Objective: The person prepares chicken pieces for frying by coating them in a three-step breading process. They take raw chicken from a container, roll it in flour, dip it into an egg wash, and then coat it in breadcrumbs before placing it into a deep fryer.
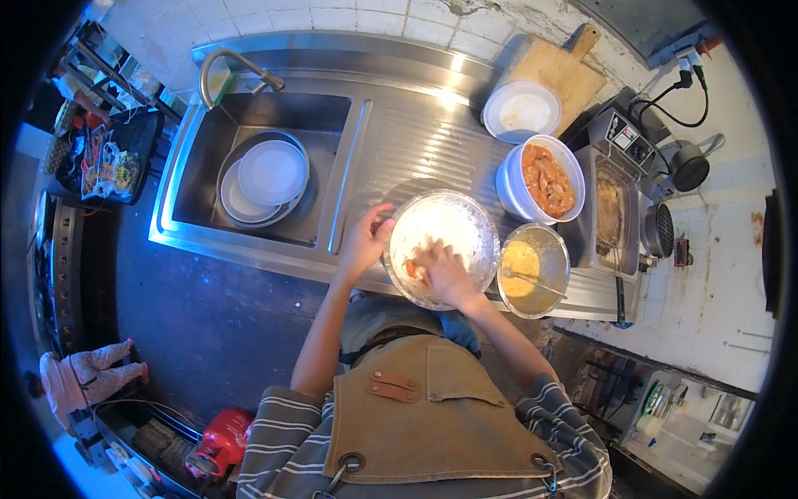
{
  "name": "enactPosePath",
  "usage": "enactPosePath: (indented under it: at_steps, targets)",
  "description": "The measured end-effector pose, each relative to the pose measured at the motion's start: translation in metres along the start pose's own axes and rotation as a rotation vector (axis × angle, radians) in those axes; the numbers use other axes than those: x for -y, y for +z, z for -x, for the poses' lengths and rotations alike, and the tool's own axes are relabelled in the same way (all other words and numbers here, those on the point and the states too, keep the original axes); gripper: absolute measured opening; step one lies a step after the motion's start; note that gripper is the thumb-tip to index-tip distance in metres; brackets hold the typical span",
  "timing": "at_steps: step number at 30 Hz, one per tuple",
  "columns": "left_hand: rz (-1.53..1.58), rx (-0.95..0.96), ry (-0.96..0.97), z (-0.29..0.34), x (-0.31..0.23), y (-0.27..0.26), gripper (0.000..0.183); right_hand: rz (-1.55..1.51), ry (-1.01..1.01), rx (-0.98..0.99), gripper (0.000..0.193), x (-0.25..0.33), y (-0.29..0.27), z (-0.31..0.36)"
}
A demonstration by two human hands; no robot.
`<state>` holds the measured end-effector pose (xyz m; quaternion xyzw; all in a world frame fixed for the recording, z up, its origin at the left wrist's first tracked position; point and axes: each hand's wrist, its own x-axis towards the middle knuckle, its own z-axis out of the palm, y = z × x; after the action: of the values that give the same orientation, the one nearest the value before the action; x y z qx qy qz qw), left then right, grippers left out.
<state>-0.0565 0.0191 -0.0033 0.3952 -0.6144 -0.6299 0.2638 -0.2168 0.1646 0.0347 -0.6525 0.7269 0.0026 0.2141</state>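
Note:
A round metal bowl [486, 218] of white flour stands at the front edge of the steel counter. My left hand [366, 237] grips its left rim. Inside the bowl is my right hand [442, 270], its floured fingers apart and partly sunk in the flour. Next to that thumb lies an orange-red piece of raw meat [411, 268], partly coated. Just right of the flour, a second metal bowl [561, 249] contains yellow batter [520, 266] with a utensil [540, 283] leaning in it. Behind these, a white tub [509, 190] contains marinated raw meat [549, 179].
A deep fryer [611, 212] stands at the right. A white plate [522, 112] and wooden cutting board [553, 71] are behind the tub. The left sink [324, 125] contains white plates [273, 172]. On the floor, a red gas cylinder [224, 441]; a small person [83, 378] is at far left.

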Motion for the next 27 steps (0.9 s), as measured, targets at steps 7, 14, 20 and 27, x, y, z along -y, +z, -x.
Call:
enactPosePath:
  at_steps: [7, 14, 20, 27]
  targets:
    - [-0.013, -0.006, -0.042, 0.001, -0.009, 0.003, 0.041, -0.049, -0.212, 0.306, 0.046, 0.000, -0.034, -0.002]
    - [0.025, 0.012, -0.030, -0.001, -0.006, 0.006, 0.039, 0.123, -0.275, 0.231, 0.045, -0.022, 0.004, 0.003]
    - [0.045, 0.017, -0.059, 0.005, -0.005, 0.001, 0.040, -0.190, -0.071, -0.029, 0.034, -0.036, -0.045, 0.021]
    - [-0.111, 0.113, 0.037, -0.008, -0.005, -0.004, 0.039, -0.197, -0.103, -0.203, 0.027, -0.085, -0.001, 0.010]
